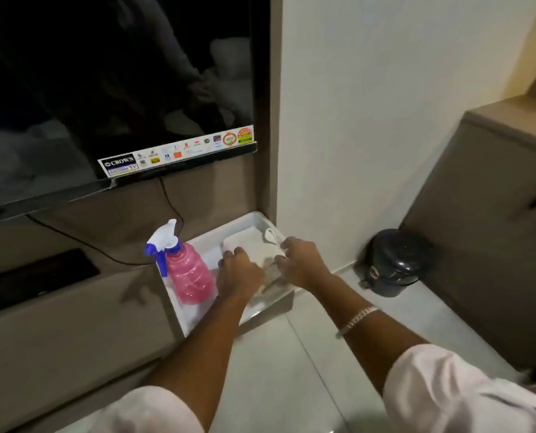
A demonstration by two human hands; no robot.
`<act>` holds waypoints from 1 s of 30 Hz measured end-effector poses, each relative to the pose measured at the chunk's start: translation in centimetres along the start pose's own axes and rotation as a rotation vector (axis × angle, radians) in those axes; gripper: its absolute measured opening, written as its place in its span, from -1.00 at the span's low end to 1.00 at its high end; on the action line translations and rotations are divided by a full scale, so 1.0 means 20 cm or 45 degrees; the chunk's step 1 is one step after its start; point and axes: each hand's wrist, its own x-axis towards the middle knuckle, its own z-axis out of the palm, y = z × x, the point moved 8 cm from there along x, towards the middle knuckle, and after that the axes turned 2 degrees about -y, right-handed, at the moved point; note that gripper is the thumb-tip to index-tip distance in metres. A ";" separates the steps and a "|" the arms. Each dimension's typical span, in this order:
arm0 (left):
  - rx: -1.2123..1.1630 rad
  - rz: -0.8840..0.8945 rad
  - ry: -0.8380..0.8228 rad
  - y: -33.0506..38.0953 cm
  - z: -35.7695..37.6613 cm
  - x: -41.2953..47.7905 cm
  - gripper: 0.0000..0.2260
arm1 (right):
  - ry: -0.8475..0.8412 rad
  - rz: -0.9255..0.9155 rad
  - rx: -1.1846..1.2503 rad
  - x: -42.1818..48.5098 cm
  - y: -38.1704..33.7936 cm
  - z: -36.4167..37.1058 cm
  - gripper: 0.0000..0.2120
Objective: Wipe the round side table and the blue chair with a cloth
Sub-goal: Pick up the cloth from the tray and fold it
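A folded white cloth lies in a white tray on the floor, below a wall-mounted TV. My left hand rests on the cloth's left side with fingers curled over it. My right hand grips its right edge. A pink spray bottle with a white and blue trigger head stands in the tray just left of my left hand. Neither the round side table nor the blue chair is in view.
A large black TV hangs above a brown cabinet. A small dark pedal bin stands on the tiled floor to the right, against another brown cabinet. A white wall corner rises behind the tray.
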 end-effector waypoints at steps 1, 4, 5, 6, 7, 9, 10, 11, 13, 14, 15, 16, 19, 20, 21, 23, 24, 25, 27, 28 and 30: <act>-0.060 -0.082 -0.011 -0.06 0.02 0.04 -0.58 | -0.069 0.051 -0.044 0.05 0.01 0.09 -0.66; -0.411 -0.284 -0.002 -0.19 0.11 0.15 -0.60 | -0.113 0.117 -0.137 0.14 0.02 0.27 -0.60; -0.532 -0.348 0.009 -0.21 0.14 0.18 -0.60 | -0.072 0.158 -0.126 0.17 0.04 0.31 -0.56; -0.655 -0.412 0.017 -0.23 0.16 0.20 -0.60 | -0.036 0.216 -0.084 0.19 0.06 0.31 -0.53; -0.789 -0.482 0.008 -0.26 0.18 0.22 -0.58 | -0.004 0.255 -0.024 0.22 0.09 0.32 -0.51; -1.078 -0.585 -0.063 -0.28 0.20 0.22 -0.60 | 0.026 0.303 0.182 0.25 0.12 0.32 -0.56; -1.185 -0.586 -0.099 -0.28 0.20 0.22 -0.64 | 0.040 0.317 0.299 0.24 0.13 0.31 -0.59; -1.260 -0.554 -0.130 -0.26 0.19 0.21 -0.68 | 0.066 0.302 0.401 0.22 0.13 0.28 -0.59; -1.368 -0.440 -0.161 -0.20 0.14 0.18 -0.74 | 0.157 0.240 0.603 0.13 0.12 0.20 -0.60; -1.407 -0.365 -0.179 -0.14 0.11 0.15 -0.74 | 0.217 0.215 0.715 0.08 0.13 0.14 -0.61; -1.433 -0.284 -0.212 -0.07 0.09 0.11 -0.74 | 0.282 0.194 0.820 0.02 0.14 0.07 -0.63; -1.458 -0.199 -0.259 0.02 0.08 0.07 -0.72 | 0.349 0.179 0.909 -0.06 0.16 -0.01 -0.65; -1.467 0.036 -0.426 0.36 0.10 -0.16 -0.72 | 0.539 0.191 1.122 -0.33 0.29 -0.27 -0.67; -1.464 0.087 -0.489 0.47 0.14 -0.25 -0.73 | 0.596 0.218 1.185 -0.45 0.35 -0.35 -0.67; -1.459 0.136 -0.558 0.59 0.18 -0.36 -0.75 | 0.653 0.243 1.239 -0.58 0.43 -0.42 -0.67; -1.449 0.220 -0.711 0.82 0.30 -0.62 -0.73 | 0.786 0.268 1.311 -0.88 0.61 -0.58 -0.66; -1.444 0.252 -0.800 0.92 0.37 -0.79 -0.68 | 0.857 0.271 1.336 -1.05 0.71 -0.66 -0.67; -1.441 0.278 -0.897 1.02 0.44 -0.96 -0.59 | 0.927 0.280 1.365 -1.23 0.81 -0.73 -0.68; -1.418 0.330 -1.113 1.17 0.62 -1.35 -0.41 | 1.066 0.351 1.471 -1.63 1.03 -0.84 -0.75; -1.399 0.356 -1.221 1.23 0.72 -1.57 -0.38 | 1.099 0.403 1.549 -1.84 1.15 -0.87 -0.78; -1.349 0.373 -1.425 1.31 0.96 -1.99 -0.43 | 1.047 0.443 1.704 -2.23 1.37 -0.89 -0.77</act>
